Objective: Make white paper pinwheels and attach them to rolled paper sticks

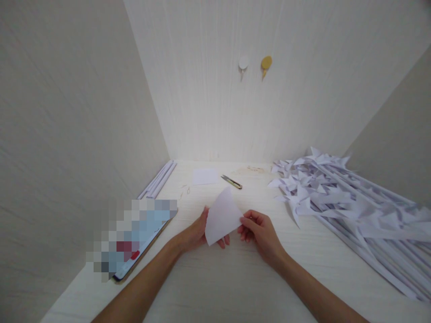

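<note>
A small white sheet of paper (222, 218), slightly curved, is held up above the table between both hands. My left hand (198, 231) grips its left side, with the thumb at the edge and some fingers behind the sheet. My right hand (257, 231) pinches the right corner between thumb and forefinger, its other fingers curled. Beyond the sheet, thread snips (231, 181) lie on the table, and to their left a flat white paper piece (205, 176).
At right lies a large pile of rolled paper sticks with pointed folded ends (336, 197). Several paper rolls (161, 180) rest by the left wall. A phone (144, 244), partly blurred, leans at left. Rubber bands (256, 169) lie at the back. Two hooks (266, 63) are on the wall.
</note>
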The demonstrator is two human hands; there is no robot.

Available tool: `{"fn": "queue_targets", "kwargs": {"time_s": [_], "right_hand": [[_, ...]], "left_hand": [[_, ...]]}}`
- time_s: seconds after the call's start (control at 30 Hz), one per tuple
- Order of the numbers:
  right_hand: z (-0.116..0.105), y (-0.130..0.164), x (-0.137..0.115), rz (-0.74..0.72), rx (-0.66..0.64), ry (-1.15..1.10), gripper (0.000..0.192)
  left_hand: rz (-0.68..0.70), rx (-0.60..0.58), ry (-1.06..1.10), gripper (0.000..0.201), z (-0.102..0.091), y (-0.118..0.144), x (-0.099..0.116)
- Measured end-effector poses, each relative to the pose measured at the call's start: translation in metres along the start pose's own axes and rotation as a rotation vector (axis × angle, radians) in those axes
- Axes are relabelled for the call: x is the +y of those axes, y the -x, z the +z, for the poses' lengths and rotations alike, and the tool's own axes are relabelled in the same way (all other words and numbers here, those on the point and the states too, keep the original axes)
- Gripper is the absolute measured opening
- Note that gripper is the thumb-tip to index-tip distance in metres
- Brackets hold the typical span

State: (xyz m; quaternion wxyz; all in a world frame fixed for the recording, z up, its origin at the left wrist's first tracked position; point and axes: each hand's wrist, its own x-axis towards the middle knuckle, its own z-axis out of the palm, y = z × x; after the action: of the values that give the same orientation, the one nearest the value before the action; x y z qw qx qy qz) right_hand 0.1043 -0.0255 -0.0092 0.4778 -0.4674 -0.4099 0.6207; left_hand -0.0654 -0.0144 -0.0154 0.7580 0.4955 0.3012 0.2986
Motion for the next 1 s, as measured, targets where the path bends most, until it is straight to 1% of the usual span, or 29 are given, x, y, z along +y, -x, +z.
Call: {"fn": "queue_targets", "kwargs": {"time_s": [0.07,0.13,0.2,0.23,0.33,0.4,0.47,0.53,0.63,0.7,0.83,0.9,1.0], "right_hand": [[0.002,0.002,0.0,-0.007,-0.023,0.032,0.025],[0.005,0.005,0.0,-0.013,-0.069,0.075,0.026],[0.007,0.009,-0.002,-0.022,-0.133,0.11,0.025],[0.008,0.01,-0.002,-0.027,-0.166,0.123,0.024],[0.007,0.012,-0.003,-0.035,-0.254,0.142,0.016],[0.004,0.011,-0.002,-0.043,-0.287,0.112,0.011],[0.0,0.008,-0.001,-0.051,-0.28,0.02,0.012],[-0.003,0.005,0.0,-0.057,-0.234,-0.075,0.02],[-0.005,0.002,0.0,-0.079,-0.16,-0.076,0.034],[-0.003,0.002,-0.001,-0.1,-0.128,-0.022,0.037],[0.0,0.005,-0.003,-0.174,-0.069,0.061,0.039],[-0.002,0.007,-0.005,-0.249,-0.074,0.076,0.039],[-0.006,0.008,-0.01,-0.367,-0.127,0.099,0.04]], "left_hand": [[0.053,0.044,-0.084,0.078,0.0,-0.001,0.0],[0.101,0.124,-0.215,0.071,0.003,0.0,0.002],[0.121,0.209,-0.357,0.063,0.008,0.001,0.006],[0.121,0.228,-0.411,0.058,0.01,0.002,0.008],[0.127,0.215,-0.474,0.047,0.015,0.0,0.012],[0.145,0.222,-0.493,0.041,0.015,-0.001,0.011],[0.151,0.25,-0.52,0.039,0.013,-0.002,0.01],[0.109,0.265,-0.532,0.039,0.013,-0.002,0.008],[-0.001,0.234,-0.515,0.042,0.017,0.001,0.007],[-0.05,0.194,-0.51,0.042,0.022,0.002,0.008],[-0.062,0.148,-0.544,0.036,0.032,0.004,0.01],[-0.052,0.128,-0.559,0.034,0.036,0.004,0.011],[-0.06,0.079,-0.552,0.031,0.038,0.005,0.013]]}}
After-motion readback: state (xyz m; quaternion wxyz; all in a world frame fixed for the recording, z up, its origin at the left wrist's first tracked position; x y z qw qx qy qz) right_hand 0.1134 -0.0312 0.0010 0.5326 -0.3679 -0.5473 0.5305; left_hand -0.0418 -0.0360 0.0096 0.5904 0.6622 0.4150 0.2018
